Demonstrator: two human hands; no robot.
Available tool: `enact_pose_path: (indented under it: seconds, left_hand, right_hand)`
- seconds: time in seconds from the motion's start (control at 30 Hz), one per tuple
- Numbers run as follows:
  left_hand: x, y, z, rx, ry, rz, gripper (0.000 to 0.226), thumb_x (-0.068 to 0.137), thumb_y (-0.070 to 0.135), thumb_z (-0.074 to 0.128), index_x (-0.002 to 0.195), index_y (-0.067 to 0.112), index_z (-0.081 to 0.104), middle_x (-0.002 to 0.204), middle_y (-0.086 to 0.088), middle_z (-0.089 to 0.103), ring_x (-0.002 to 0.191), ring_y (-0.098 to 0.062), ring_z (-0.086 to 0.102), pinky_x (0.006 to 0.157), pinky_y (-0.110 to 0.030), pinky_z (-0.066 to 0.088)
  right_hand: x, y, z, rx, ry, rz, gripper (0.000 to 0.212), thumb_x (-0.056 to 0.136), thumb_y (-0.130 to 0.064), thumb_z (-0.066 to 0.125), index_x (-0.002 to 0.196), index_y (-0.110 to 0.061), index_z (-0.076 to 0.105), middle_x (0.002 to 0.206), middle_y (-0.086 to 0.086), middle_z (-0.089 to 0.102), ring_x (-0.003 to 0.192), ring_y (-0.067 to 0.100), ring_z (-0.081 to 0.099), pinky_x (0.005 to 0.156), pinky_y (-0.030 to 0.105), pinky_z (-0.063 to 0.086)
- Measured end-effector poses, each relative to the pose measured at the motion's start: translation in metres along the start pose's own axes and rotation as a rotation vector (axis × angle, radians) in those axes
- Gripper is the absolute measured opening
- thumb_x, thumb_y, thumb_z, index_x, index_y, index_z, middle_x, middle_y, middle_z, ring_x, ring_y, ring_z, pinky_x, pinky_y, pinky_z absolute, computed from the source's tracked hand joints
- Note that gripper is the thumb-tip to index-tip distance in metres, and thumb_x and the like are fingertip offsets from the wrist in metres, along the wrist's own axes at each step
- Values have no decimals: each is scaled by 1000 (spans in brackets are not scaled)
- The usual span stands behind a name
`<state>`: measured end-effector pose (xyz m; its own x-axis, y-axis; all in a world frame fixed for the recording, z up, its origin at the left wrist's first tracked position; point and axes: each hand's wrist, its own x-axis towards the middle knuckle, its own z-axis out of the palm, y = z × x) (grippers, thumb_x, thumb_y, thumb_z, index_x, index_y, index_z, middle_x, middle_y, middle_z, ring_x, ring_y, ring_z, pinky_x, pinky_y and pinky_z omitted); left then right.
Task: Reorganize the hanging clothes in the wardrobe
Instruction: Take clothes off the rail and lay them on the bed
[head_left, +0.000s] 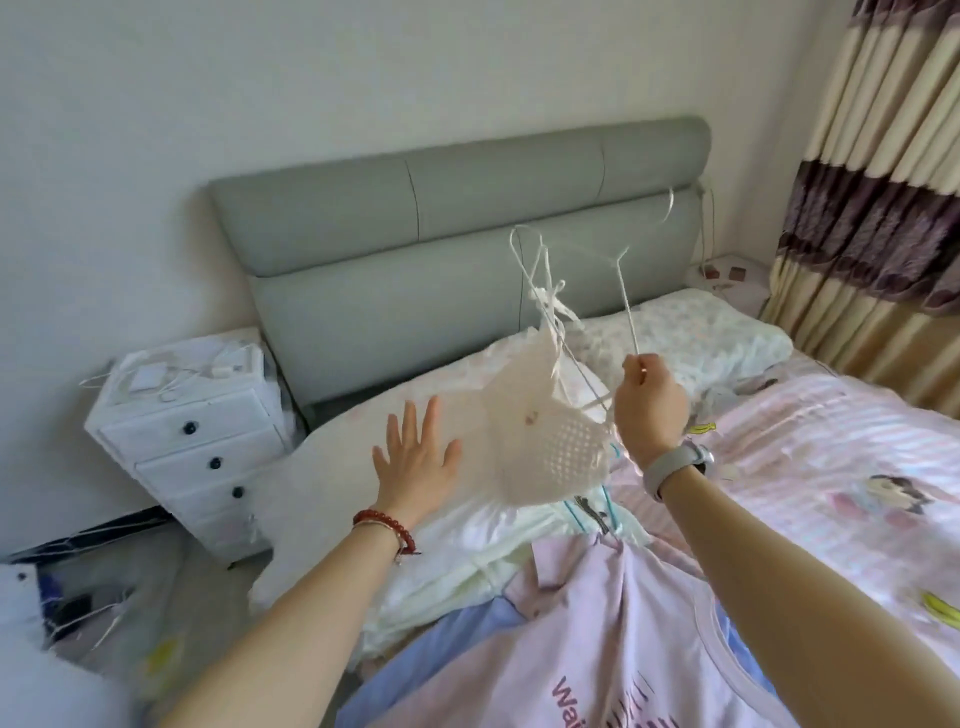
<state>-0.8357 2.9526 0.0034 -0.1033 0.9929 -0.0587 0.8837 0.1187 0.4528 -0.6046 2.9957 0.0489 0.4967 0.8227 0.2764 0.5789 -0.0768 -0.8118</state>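
Up over the bed (810, 441), right hand (649, 405) pinches a white wire hanger (628, 306) carrying a knit top (535, 441) — left hand (415, 457) spread flat, holding nothing

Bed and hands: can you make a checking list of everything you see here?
Surface: bed with pink striped cover, pillows by the grey headboard.
Job's things: white knit top hanging on white hangers; pink shirt lying on the bed.
Clutter: small items on the white drawers.
Hands: left hand open, fingers spread; right hand pinches a hanger.
Cables: white cords on the drawers.
Surroundings: striped curtain, plain wall.
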Motion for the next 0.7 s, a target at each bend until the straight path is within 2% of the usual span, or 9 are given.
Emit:
enact_pose_path:
  seconds: [0.1, 0.2, 0.3, 0.37, 0.47, 0.53, 0.6, 0.7]
  left_hand:
    - [15, -24, 52, 8, -114, -56, 59, 99, 41, 26, 147, 28, -5, 156, -2, -12, 142, -27, -11, 112, -52, 0]
    - [29, -50, 95, 53, -193, -105, 59, 99, 40, 26, 147, 28, -6, 156, -3, -11, 142, -28, -10, 112, -51, 2]
    - [43, -73, 130, 110, -250, -134, 59, 99, 41, 25, 147, 29, -7, 156, -1, -11, 142, -27, -10, 113, -50, 3]
    - [51, -86, 152, 147, -279, -144, 58, 99, 41, 24, 147, 30, -7, 156, 0, -12, 142, -27, -10, 113, -50, 3]
    - [61, -99, 186, 189, -331, -131, 58, 99, 42, 23, 146, 31, -9, 155, 1, -15, 142, -26, -12, 113, -51, 1]
    - [67, -105, 206, 232, -369, -103, 58, 99, 43, 22, 146, 32, -10, 155, 1, -17, 142, -26, -14, 112, -52, 0]
    - [72, -111, 224, 288, -413, -76, 58, 98, 43, 21, 146, 32, -11, 154, 0, -19, 141, -27, -16, 112, -53, -2]
    - [76, -117, 240, 353, -485, -61, 58, 98, 44, 22, 146, 33, -9, 154, -2, -21, 141, -28, -19, 111, -55, -3]
  right_hand:
    - [-14, 52, 56, -109, -173, -25, 23, 94, -15, 38, 92, -3, 57, 83, 23, 64, 82, 41, 56, 64, 38, 36]
    - [-29, 89, 106, -72, -314, 15, 21, 93, -17, 41, 88, -5, 58, 83, 22, 63, 82, 41, 56, 64, 38, 37]
    - [-36, 128, 145, 18, -323, 157, 23, 93, -18, 42, 78, -5, 53, 78, 24, 62, 76, 42, 59, 67, 45, 47]
    - [-37, 156, 163, 21, -321, 233, 23, 95, -17, 40, 78, -5, 49, 79, 25, 59, 77, 42, 58, 71, 51, 47]
    - [-34, 190, 180, -18, -311, 224, 23, 95, -12, 40, 89, 4, 56, 82, 20, 53, 79, 34, 51, 77, 43, 42]
    - [-31, 210, 191, -139, -313, 161, 25, 93, -10, 45, 107, 8, 55, 103, 24, 52, 96, 34, 47, 87, 38, 34]
    - [-30, 226, 200, -319, -397, 168, 42, 94, -19, 44, 131, 0, 40, 134, 26, 37, 122, 35, 35, 96, 42, 28]
    - [-33, 240, 205, -485, -457, 177, 56, 95, -28, 37, 144, -9, 16, 149, 14, 20, 134, 32, 21, 100, 47, 26]
